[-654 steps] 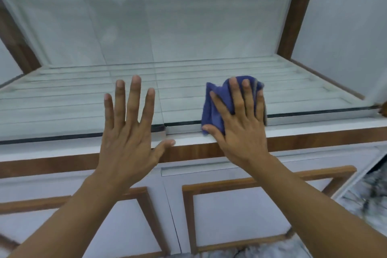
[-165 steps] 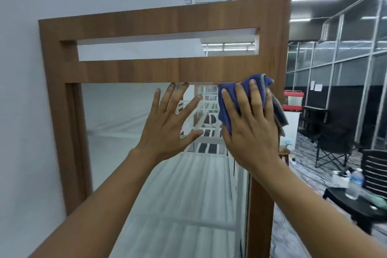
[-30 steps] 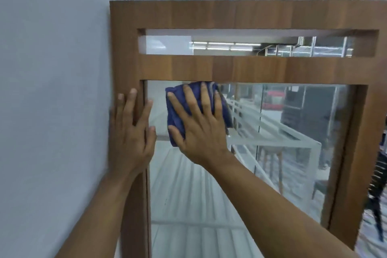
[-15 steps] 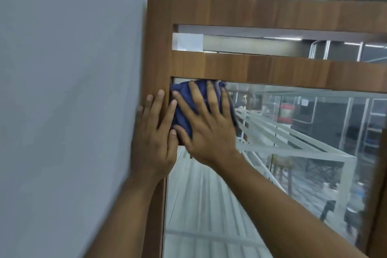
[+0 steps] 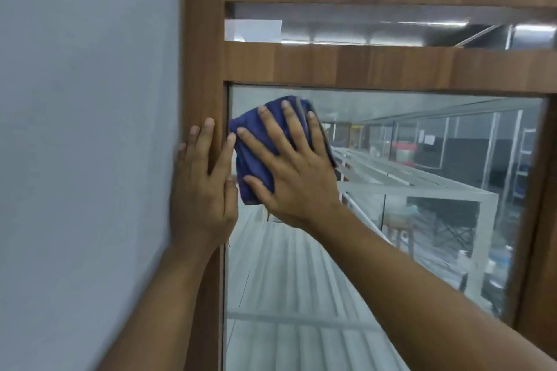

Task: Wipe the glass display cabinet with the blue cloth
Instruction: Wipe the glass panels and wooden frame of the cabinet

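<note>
The glass display cabinet [image 5: 407, 235] has a brown wood frame [image 5: 205, 69] and a large glass pane. A bunched blue cloth [image 5: 253, 144] lies flat against the glass near the pane's upper left corner. My right hand [image 5: 292, 169] presses the cloth onto the glass with straight, spread fingers. My left hand [image 5: 202, 190] rests flat on the frame's left upright, right beside the cloth, fingers straight and pointing up.
A plain grey wall [image 5: 84, 144] meets the cabinet's left side. White slatted shelves [image 5: 286, 280] show through the glass. A room with glass partitions and furniture [image 5: 452, 159] shows in or through the pane on the right.
The cloth and my right hand have slid a little down from the pane's top edge. My left hand stays on the frame upright. The view has shifted closer and leftward.
</note>
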